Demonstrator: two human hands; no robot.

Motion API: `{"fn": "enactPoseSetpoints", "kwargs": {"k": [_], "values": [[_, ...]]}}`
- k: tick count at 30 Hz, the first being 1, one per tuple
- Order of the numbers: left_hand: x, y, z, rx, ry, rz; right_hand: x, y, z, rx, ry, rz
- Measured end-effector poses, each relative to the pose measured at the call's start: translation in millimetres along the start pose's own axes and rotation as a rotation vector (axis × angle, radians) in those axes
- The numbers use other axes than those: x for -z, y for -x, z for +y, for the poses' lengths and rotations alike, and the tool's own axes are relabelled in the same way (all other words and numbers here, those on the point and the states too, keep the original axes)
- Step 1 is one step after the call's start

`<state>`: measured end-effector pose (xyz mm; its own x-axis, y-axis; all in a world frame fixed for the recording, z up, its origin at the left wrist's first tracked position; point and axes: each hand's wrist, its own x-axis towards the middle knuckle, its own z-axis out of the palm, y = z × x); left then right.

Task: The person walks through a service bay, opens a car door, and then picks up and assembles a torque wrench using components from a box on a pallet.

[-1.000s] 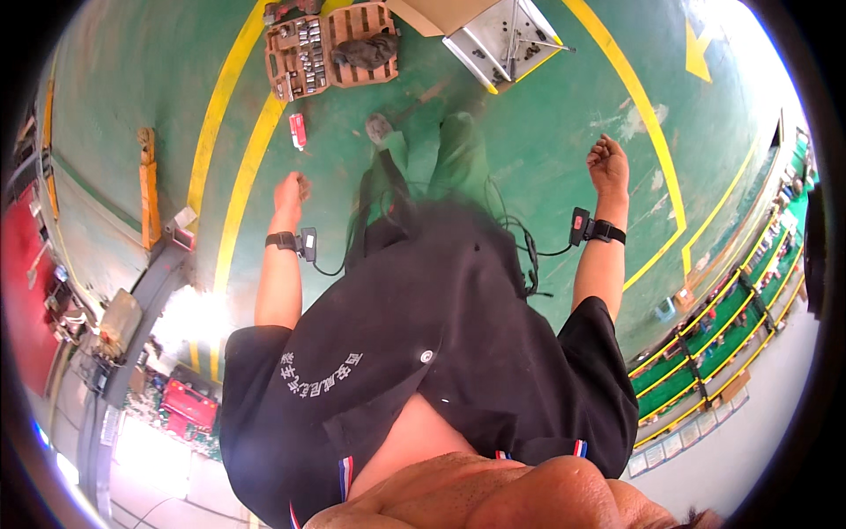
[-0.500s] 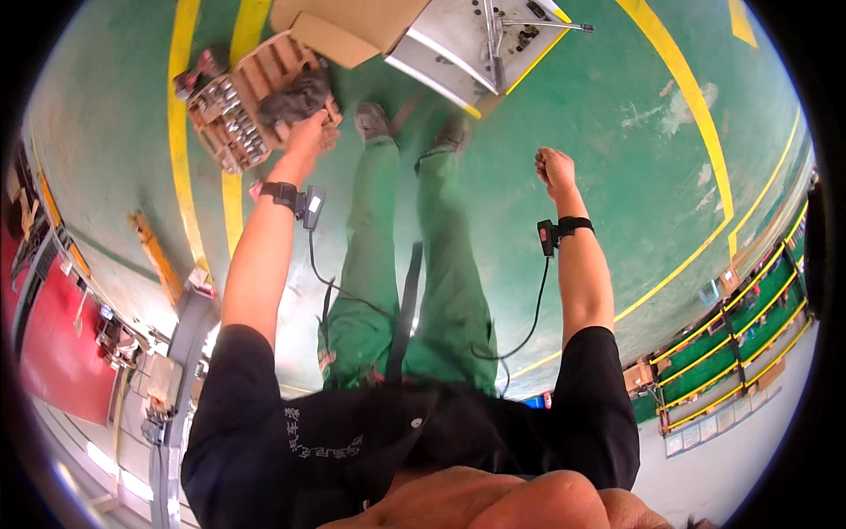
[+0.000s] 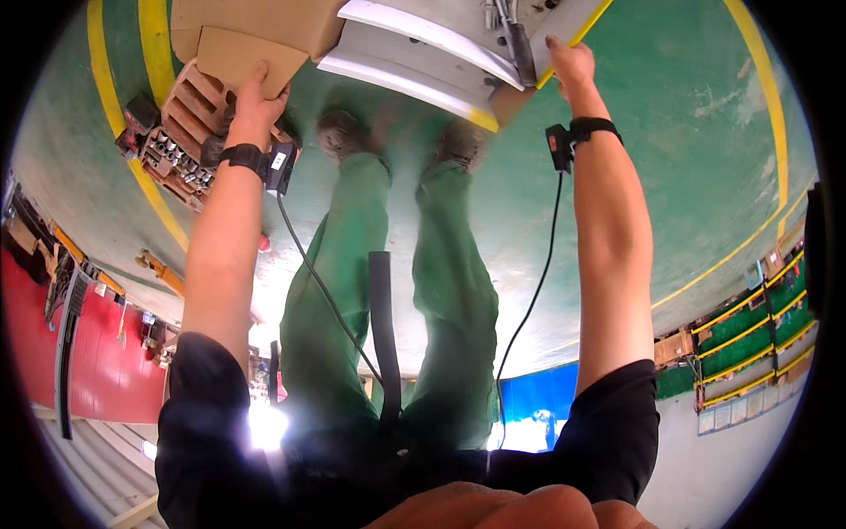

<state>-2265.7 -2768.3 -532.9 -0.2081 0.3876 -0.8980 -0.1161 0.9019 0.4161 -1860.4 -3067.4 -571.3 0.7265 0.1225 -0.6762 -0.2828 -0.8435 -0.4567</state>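
Head view. The left hand (image 3: 256, 110) rested at the near edge of a cardboard flap (image 3: 251, 60); the right hand (image 3: 575, 69) lay on the yellow-edged rim of a tray (image 3: 568, 19), the wide spacing presumably giving balanced support. Flap and rim touched the fingers; whether either set clamped could not be told. A dark-handled tool (image 3: 521, 55) lay just left of the right fingers.
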Motion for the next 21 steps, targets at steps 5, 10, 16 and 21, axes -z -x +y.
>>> {"fn": "enactPoseSetpoints", "kwargs": {"k": [5, 10, 16, 21], "values": [[9.8, 61.7, 8.7, -0.132, -0.03, -0.159, 29.2, 32.3, 18.5, 0.067, 0.128, 0.05], [39.5, 162.4, -25.0, -0.357, -0.622, -0.522, 104.0, 73.6, 81.7, 0.034, -0.091, 0.054], [-13.7, 234.5, -101.1, -0.576, -0.677, -0.591, 162.5, 103.5, 188.0, -0.276, -0.355, 0.112], [-32.4, 289.2, -127.0, -0.849, -0.891, -0.564, 175.3, 143.1, 215.0, -0.52, -0.318, -0.014]]}}
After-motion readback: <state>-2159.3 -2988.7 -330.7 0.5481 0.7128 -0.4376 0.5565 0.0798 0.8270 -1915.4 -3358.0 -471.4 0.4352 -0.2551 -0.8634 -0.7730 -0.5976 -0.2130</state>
